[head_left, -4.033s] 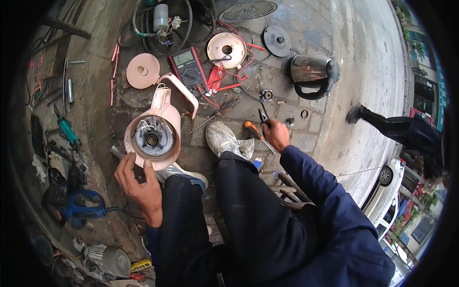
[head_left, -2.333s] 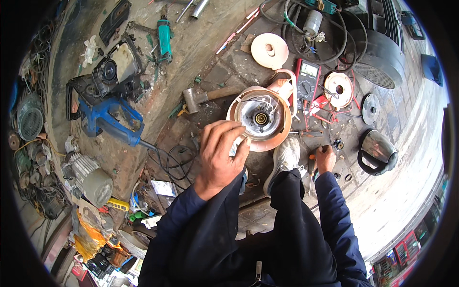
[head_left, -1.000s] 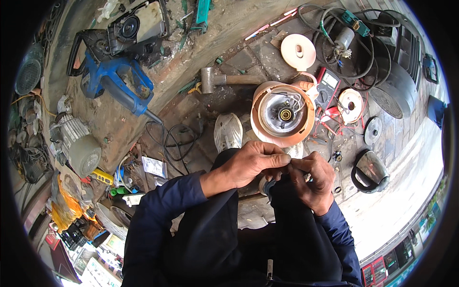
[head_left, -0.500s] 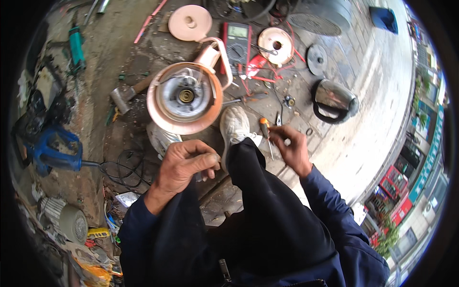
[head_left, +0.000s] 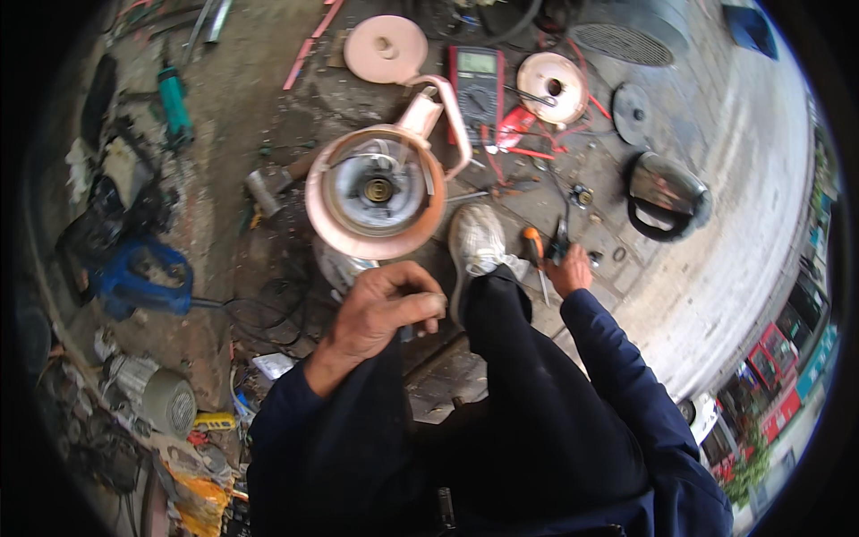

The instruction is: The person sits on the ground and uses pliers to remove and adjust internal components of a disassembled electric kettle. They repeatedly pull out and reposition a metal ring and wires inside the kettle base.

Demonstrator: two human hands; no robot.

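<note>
Low in front of me, my right hand (head_left: 573, 270) is on the dark handles of a pair of pliers (head_left: 561, 234) lying on the pavement. A screwdriver (head_left: 535, 242) with an orange handle lies just left of that hand. My left hand (head_left: 389, 309) is raised over my left leg, thumb and fingers pinched together; what they hold, if anything, cannot be made out. Ahead of it a pink electric kettle (head_left: 327, 224) stands with its round metal inside showing and its handle to the far right. A small round part (head_left: 582, 196) lies beyond the pliers.
Beyond the kettle are a pink lid (head_left: 385, 49), a red multimeter (head_left: 476, 94), a pink round base (head_left: 552, 88) and a grey disc (head_left: 633, 115). A metal kettle (head_left: 667, 197) sits at right, a hammer (head_left: 266, 191) and blue power tool (head_left: 143, 277) at left.
My right hand has moved forward, past the screwdriver to the pliers. My left hand keeps its pinch. The whole scene has shifted to the right in view.
</note>
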